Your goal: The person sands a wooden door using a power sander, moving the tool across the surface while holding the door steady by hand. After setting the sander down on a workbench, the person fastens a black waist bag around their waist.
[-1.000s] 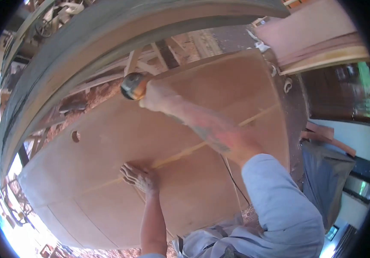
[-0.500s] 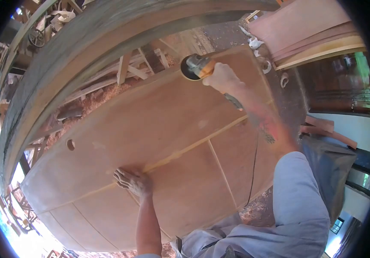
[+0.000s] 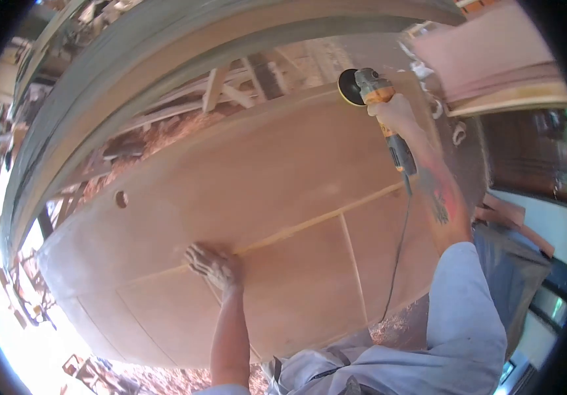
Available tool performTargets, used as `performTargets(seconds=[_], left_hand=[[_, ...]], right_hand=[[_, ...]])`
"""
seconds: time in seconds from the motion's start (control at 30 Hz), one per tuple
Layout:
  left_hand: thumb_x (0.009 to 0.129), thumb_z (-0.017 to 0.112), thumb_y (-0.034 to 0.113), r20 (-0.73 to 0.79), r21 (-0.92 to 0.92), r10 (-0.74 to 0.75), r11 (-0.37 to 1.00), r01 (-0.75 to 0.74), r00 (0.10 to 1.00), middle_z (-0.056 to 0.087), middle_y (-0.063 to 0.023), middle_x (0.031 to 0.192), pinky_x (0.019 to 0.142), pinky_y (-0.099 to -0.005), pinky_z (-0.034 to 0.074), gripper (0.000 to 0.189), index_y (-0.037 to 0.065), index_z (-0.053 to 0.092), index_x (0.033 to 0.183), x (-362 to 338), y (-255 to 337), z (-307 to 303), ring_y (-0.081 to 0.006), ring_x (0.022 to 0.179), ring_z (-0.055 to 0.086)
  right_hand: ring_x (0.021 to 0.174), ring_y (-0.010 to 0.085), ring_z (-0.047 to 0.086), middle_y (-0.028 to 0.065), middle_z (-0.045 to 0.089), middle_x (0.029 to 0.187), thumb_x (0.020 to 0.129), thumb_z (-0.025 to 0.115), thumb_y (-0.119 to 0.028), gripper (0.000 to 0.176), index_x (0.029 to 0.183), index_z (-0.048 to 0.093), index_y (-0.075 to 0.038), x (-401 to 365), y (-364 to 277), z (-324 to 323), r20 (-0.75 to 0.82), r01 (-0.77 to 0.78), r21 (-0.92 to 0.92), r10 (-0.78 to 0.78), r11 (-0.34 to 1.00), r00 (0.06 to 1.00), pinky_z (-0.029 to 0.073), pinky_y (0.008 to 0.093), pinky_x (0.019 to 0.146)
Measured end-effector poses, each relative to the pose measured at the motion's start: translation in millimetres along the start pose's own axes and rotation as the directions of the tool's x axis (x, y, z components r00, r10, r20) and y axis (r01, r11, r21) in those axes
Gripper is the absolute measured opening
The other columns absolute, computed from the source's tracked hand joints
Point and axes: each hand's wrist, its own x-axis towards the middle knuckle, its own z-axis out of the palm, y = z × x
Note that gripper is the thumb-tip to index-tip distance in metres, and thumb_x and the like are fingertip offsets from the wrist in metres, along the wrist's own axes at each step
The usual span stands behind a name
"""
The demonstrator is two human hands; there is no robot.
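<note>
A large curved wooden panel [image 3: 283, 171] with pale seam strips and a small round hole lies below me. My left hand [image 3: 216, 266] rests on it near the long pale seam, fingers somewhat spread, holding nothing. Toward the panel's far right end, my right hand [image 3: 395, 112] is wrapped round the orange and grey angle grinder [image 3: 374, 88]. The grinder's round disc [image 3: 350, 87] points to the left, over the panel's far edge; whether it touches the wood I cannot tell. A cord [image 3: 399, 257] hangs from the tool's rear end across the panel.
A long curved wooden beam [image 3: 119, 72] arches across the far left side. Wooden supports [image 3: 214, 89] and shavings lie beyond the panel. Stacked reddish sheets [image 3: 494, 52] are at the upper right. A dark plastic cover [image 3: 511, 270] hangs at the right.
The grinder in my right hand has moved right along the panel's far edge, and more of its body shows. My left hand stays on the panel. The view has shifted slightly.
</note>
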Motion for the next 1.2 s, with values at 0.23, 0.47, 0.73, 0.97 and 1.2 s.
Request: performTargets(seconds=[0.23, 0.47, 0.73, 0.97, 1.2], left_hand=[[0.098, 0.046, 0.028, 0.052, -0.001, -0.038, 0.999, 0.038, 0.998, 0.021, -0.0284, 0.155, 0.120, -0.0588, 0.008, 0.070, -0.006, 0.018, 0.152, -1.3, 2.2, -1.6, -0.0424, 0.149, 0.011], [0.097, 0.047, 0.026, 0.053, -0.070, -0.050, 0.996, 0.054, 0.997, 0.024, -0.0249, 0.155, 0.120, -0.0589, 0.010, 0.068, -0.005, 0.021, 0.151, -0.1, 9.4, -5.1, -0.0406, 0.149, 0.014], [0.088, 0.054, 0.019, -0.060, -0.028, 0.046, 0.998, -0.048, 0.997, 0.029, -0.0248, 0.154, 0.119, -0.0578, 0.016, 0.073, -0.004, 0.024, 0.151, 0.8, -5.2, 5.9, -0.0412, 0.147, 0.021], [0.096, 0.048, 0.026, -0.012, -0.029, -0.014, 0.999, 0.014, 1.000, 0.027, -0.0247, 0.156, 0.119, -0.0577, 0.014, 0.069, -0.005, 0.023, 0.152, 2.5, 7.2, -5.9, -0.0396, 0.148, 0.018], [0.104, 0.036, 0.032, -0.019, 0.048, -0.047, 0.998, 0.048, 0.999, 0.028, -0.0256, 0.156, 0.119, -0.0541, 0.016, 0.060, -0.004, 0.024, 0.152, 2.2, 5.0, -0.5, -0.0405, 0.147, 0.021]], right_hand=[[0.096, 0.0359, 0.071, 0.0267, 0.071, 0.097, 0.067, 0.079, -0.033, 0.050, 0.098, 0.072, 0.005, -75.3, -128.3, 115.2, 0.228, 0.322, -0.110, -0.292, 0.940, 0.929, 0.056, 0.0426, 0.084], [0.098, 0.0381, 0.070, 0.0247, 0.071, 0.103, 0.074, 0.072, -0.027, 0.044, 0.107, 0.070, 0.003, -161.0, -228.0, 209.0, 0.427, 0.457, 0.073, -0.442, 0.886, 0.789, 0.056, 0.0456, 0.084], [0.101, 0.0378, 0.069, 0.0248, 0.070, 0.105, 0.073, 0.071, -0.023, 0.043, 0.105, 0.069, 0.005, -137.1, -186.0, 164.6, 0.330, 0.432, -0.047, -0.394, 0.901, 0.858, 0.056, 0.0451, 0.086], [0.082, 0.0348, 0.073, 0.0250, 0.072, 0.085, 0.066, 0.077, -0.029, 0.046, 0.093, 0.072, 0.007, -54.4, -66.7, 49.6, 0.097, 0.250, -0.067, -0.243, 0.966, 0.965, 0.057, 0.0426, 0.074], [0.086, 0.0324, 0.072, 0.0237, 0.072, 0.087, 0.064, 0.079, -0.032, 0.052, 0.096, 0.071, 0.008, 1.8, 20.6, -30.6, -0.068, 0.100, -0.126, -0.109, 0.987, 0.992, 0.055, 0.0393, 0.077]])
